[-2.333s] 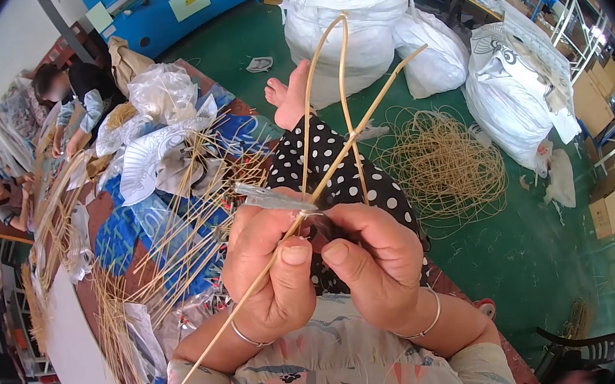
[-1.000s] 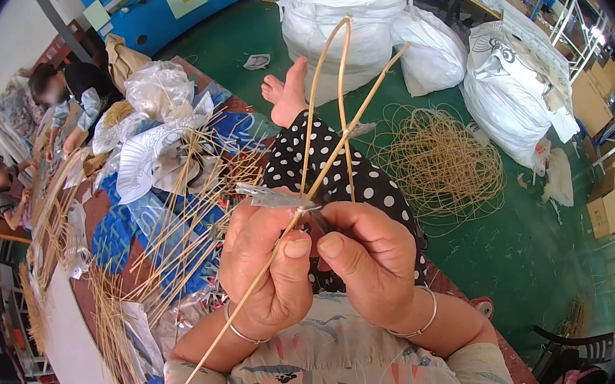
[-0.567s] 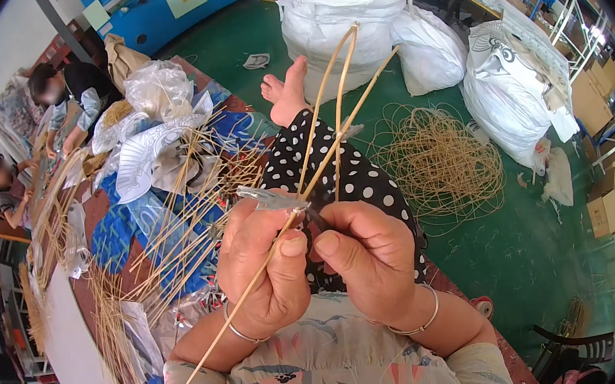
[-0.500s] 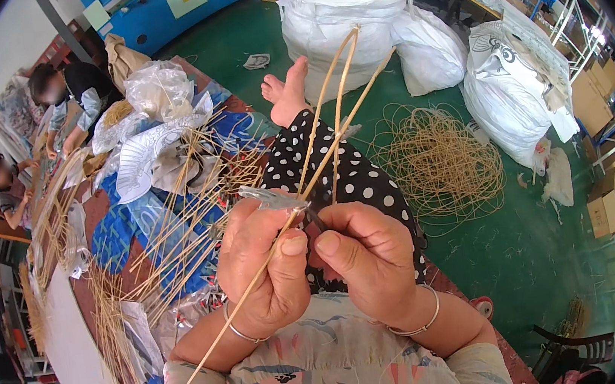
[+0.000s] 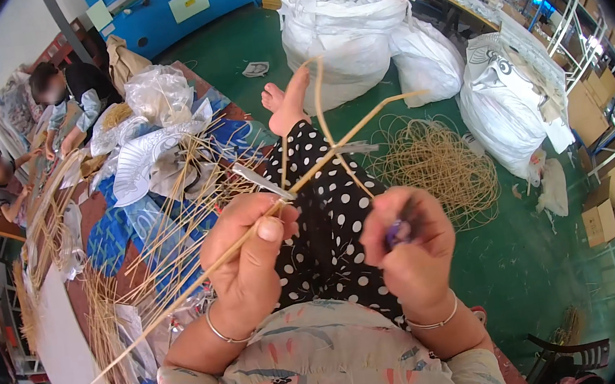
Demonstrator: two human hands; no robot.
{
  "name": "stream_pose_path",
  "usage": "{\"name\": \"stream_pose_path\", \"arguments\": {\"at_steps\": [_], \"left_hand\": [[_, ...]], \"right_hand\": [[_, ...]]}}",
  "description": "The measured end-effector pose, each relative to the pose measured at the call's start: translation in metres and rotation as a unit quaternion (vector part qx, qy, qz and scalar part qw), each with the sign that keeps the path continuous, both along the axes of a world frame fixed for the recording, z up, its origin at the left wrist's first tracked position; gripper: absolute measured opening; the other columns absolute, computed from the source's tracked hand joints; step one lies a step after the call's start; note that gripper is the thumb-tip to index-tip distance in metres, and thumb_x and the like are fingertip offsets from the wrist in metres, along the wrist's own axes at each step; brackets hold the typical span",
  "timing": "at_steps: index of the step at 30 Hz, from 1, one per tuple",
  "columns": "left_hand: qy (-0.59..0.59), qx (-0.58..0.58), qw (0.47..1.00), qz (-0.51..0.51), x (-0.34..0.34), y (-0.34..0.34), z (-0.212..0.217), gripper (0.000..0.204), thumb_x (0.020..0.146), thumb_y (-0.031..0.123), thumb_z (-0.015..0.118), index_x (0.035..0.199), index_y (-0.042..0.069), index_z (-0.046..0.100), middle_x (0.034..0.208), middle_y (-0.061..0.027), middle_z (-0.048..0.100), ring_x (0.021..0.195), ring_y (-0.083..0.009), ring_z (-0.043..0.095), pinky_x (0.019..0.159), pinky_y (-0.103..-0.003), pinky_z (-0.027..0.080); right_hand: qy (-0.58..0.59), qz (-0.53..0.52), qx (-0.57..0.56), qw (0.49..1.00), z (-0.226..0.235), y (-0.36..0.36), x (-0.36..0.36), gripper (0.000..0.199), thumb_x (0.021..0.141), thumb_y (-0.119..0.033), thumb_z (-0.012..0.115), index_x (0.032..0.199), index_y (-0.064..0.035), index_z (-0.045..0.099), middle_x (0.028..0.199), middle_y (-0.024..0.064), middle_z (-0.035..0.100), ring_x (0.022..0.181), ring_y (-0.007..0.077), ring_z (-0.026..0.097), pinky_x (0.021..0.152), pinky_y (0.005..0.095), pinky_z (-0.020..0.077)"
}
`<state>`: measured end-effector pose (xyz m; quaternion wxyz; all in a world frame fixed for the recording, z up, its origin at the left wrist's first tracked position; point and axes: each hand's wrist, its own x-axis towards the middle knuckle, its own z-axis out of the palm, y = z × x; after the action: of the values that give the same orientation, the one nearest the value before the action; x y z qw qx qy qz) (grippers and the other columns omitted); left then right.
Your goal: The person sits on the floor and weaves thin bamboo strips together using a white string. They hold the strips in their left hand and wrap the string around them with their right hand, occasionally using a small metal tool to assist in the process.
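My left hand (image 5: 244, 248) pinches a thin bamboo stick (image 5: 180, 301) between thumb and fingers. The stick slants up to a frame of bent bamboo strips (image 5: 324, 158), tied where they cross. A pale grey strip (image 5: 257, 180) juts out at the pinch; another grey strip (image 5: 359, 146) is at the crossing. Apart from the frame on the right, my right hand (image 5: 421, 259) is closed around a small dark object (image 5: 401, 233) with some purple. Motion smears that hand, and the object's kind cannot be made out.
Bamboo sticks (image 5: 168, 265) lie in a heap on blue sheeting at my left. A tangled coil of thin strips (image 5: 437, 166) rests on the green floor at right. Stuffed white sacks (image 5: 338, 29) stand ahead. Two other people (image 5: 73, 97) work at far left.
My right hand has drawn away from the left, rightward, with the dark object. The bamboo frame has tilted to the right, and its stick now reaches further left.
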<state>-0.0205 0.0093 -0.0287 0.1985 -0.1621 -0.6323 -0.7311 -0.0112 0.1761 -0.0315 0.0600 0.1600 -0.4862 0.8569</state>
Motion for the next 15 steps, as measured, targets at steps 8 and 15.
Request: {"name": "stream_pose_path", "arguments": {"at_steps": [8,15], "left_hand": [[-0.015,0.067,0.997,-0.035,-0.012,-0.009,0.002,0.023,0.079,0.02,0.055,0.085,-0.002,0.056,0.077,-0.0101,0.056,0.062,-0.0136,0.052,0.057,-0.024,0.044],[-0.005,0.112,0.989,-0.096,-0.014,-0.012,0.0,0.025,0.078,0.022,0.055,0.082,-0.003,0.056,0.074,-0.013,0.057,0.058,-0.0157,0.053,0.052,-0.025,0.044]], "right_hand": [[-0.082,-0.037,0.023,0.996,0.011,0.025,-0.012,0.016,0.08,-0.01,0.055,0.091,0.002,0.054,0.069,0.0062,0.057,0.051,0.0069,0.048,0.041,0.0175,0.0339],[-0.03,-0.055,0.097,0.993,0.009,0.0,-0.017,0.03,0.08,-0.023,0.057,0.094,0.0034,0.052,0.069,0.0067,0.057,0.053,0.0066,0.049,0.043,0.0158,0.0354]]}}
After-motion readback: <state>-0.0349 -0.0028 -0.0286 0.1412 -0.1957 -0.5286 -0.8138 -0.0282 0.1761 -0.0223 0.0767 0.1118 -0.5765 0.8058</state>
